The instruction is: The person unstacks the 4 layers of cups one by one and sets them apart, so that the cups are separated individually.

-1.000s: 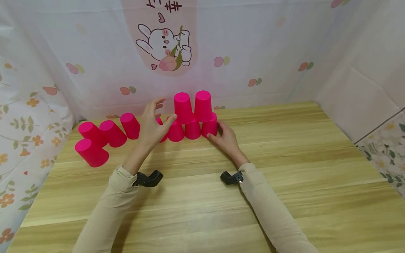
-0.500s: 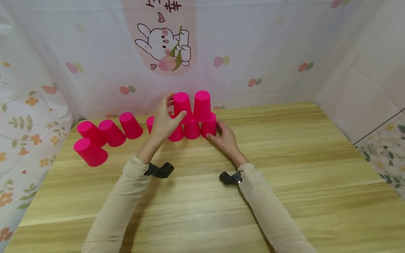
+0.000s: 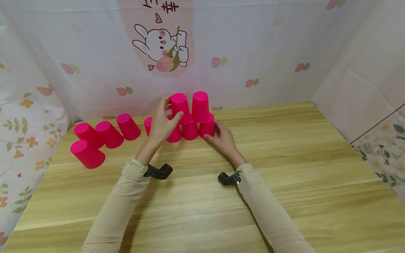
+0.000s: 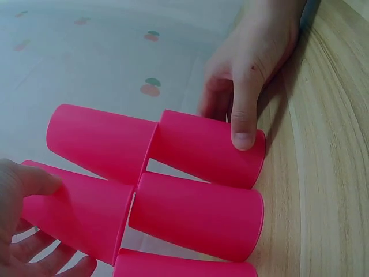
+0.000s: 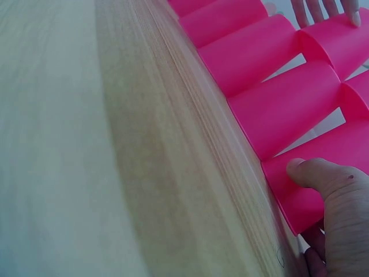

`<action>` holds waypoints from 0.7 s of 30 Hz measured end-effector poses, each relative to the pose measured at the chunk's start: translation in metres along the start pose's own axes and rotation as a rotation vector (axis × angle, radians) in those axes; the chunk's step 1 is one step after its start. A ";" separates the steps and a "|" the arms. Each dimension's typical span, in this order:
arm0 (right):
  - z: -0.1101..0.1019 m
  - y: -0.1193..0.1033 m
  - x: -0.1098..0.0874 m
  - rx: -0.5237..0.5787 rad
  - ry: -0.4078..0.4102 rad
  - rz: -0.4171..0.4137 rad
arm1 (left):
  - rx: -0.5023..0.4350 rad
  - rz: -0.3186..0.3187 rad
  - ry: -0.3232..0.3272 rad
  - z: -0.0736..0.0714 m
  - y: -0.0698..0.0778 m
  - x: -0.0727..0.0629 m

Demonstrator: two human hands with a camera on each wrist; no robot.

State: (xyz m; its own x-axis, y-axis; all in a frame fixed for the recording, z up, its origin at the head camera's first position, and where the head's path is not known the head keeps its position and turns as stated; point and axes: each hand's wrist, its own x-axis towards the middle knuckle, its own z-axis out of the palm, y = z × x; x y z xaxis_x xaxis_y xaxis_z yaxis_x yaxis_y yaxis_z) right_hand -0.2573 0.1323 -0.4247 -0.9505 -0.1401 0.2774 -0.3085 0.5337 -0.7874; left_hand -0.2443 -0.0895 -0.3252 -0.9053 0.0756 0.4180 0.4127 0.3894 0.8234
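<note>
The left hand point(image 3: 161, 123) grips an upper cup point(image 3: 179, 104) to its right, the right hand point(image 3: 225, 140) a bottom cup point(image 3: 207, 125) to its left; probably light, both want gentle mid-wall pressure.

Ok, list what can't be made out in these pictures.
Head view: the left hand hides part of a bottom-row cup.
Left wrist view: the end cup hides fingertips of the right hand.
Left wrist view: the bottom edge cuts through the lowest cup in frame.
Head view: the top edge cuts off the writing.

cups point(image 3: 200, 108): hot pink; tabletop point(image 3: 196, 211): yellow-brown woodgrain; sleeves point(image 3: 269, 207): beige; backdrop point(image 3: 253, 42): white, fruit-printed
</note>
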 end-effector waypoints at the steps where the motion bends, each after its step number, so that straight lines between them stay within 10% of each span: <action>1: 0.001 0.000 0.000 0.000 -0.002 0.004 | 0.000 -0.003 0.004 -0.001 -0.001 -0.001; 13: 0.000 -0.002 0.000 0.004 -0.003 0.013 | -0.138 -0.016 0.040 -0.025 0.007 -0.009; 21: -0.001 -0.001 0.001 0.015 -0.008 0.006 | -0.032 -0.016 0.073 -0.053 0.028 -0.036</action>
State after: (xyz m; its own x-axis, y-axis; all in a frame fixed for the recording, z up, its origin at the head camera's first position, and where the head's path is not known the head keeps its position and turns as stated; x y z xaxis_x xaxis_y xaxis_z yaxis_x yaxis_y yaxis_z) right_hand -0.2577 0.1321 -0.4229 -0.9524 -0.1435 0.2689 -0.3037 0.5223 -0.7969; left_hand -0.1950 -0.1297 -0.2967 -0.9025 0.0023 0.4307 0.4025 0.3603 0.8415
